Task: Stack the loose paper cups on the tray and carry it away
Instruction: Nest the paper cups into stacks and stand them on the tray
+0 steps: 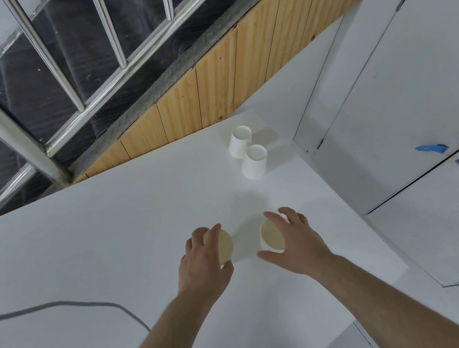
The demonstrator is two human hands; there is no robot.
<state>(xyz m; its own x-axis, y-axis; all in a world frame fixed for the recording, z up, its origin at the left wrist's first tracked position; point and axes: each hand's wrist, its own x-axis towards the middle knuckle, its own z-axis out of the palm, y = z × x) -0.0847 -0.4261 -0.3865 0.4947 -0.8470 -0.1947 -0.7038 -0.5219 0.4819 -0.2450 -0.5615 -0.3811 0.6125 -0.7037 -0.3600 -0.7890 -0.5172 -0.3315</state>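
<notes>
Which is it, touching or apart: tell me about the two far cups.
Cannot tell. In the head view the nearer far cup overlaps the farther far cup, showing neither gap nor contact plainly.

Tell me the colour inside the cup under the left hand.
Pale yellowish-tan inside the cup; its outside is white. The head view, the only one, shows it.
</notes>
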